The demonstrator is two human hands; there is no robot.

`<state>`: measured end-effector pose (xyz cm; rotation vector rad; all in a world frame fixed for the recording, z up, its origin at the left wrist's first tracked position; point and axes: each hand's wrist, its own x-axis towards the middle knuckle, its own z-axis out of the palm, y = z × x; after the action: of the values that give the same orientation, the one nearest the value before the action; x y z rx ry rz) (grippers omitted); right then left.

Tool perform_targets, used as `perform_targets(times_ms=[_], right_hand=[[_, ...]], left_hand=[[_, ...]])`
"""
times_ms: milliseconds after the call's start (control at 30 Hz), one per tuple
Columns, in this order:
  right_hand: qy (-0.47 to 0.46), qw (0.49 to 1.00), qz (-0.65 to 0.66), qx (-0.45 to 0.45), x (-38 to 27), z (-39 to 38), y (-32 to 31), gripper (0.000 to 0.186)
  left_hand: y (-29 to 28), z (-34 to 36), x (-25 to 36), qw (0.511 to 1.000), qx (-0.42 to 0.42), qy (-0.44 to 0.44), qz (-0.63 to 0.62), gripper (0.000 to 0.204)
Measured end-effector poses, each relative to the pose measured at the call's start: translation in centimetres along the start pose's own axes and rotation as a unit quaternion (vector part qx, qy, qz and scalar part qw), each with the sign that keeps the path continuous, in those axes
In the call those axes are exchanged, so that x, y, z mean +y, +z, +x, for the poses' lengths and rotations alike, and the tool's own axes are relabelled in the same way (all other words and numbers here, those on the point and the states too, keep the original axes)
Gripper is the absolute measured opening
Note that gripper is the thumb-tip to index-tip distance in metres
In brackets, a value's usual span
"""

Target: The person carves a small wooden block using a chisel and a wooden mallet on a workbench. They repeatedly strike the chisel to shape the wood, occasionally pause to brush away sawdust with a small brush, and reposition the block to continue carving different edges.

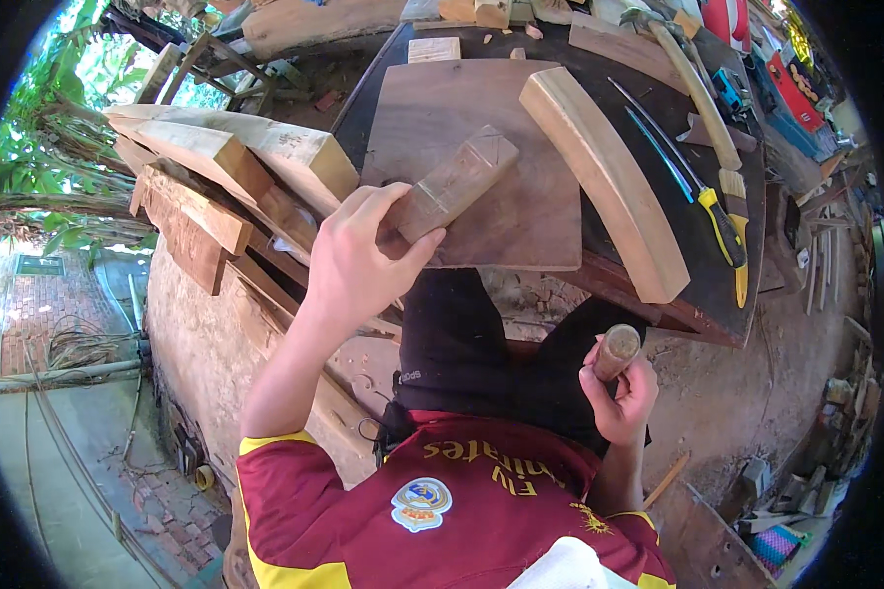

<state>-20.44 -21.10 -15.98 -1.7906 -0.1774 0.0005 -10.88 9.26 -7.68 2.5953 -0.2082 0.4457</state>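
My left hand grips the near end of a reddish-brown wooden block, thumb on one side and fingers on the other. The block has light marks across its top and sits tilted over a flat brown board on the bench; whether it rests fully on the board I cannot tell. Lower down, over my lap, my right hand is closed around a round-ended wooden handle. The rest of that tool is hidden. Right of the board lies a long, slightly curved pale timber.
On the dark bench are a yellow-and-black screwdriver, a thin blue tool, a brush and a wooden-handled hammer. Thick timber beams lean at the left. Scrap wood lies on the right.
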Motion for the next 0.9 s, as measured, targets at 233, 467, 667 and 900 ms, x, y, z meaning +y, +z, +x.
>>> perform_targets(times_ms=[233,467,667,900], right_hand=[[0.022,1.0,0.007,0.002,0.0,0.2,0.1,0.03],[0.046,0.998,0.034,0.029,-0.7,0.4,-0.5,0.033],[-0.056,0.963,0.247,0.093,-1.9,2.2,0.0,0.043],[-0.057,0.958,0.275,0.052,-4.2,3.8,-0.1,0.04]], left_hand=[[0.4,-0.3,-0.6,0.998,0.006,-0.046,-0.033,0.063],[0.3,-0.7,-0.8,0.997,-0.005,-0.062,-0.048,0.067],[0.4,-1.1,-0.9,0.996,0.006,-0.064,-0.059,0.066],[-0.1,-1.6,-0.9,0.991,-0.016,-0.096,-0.089,0.063]])
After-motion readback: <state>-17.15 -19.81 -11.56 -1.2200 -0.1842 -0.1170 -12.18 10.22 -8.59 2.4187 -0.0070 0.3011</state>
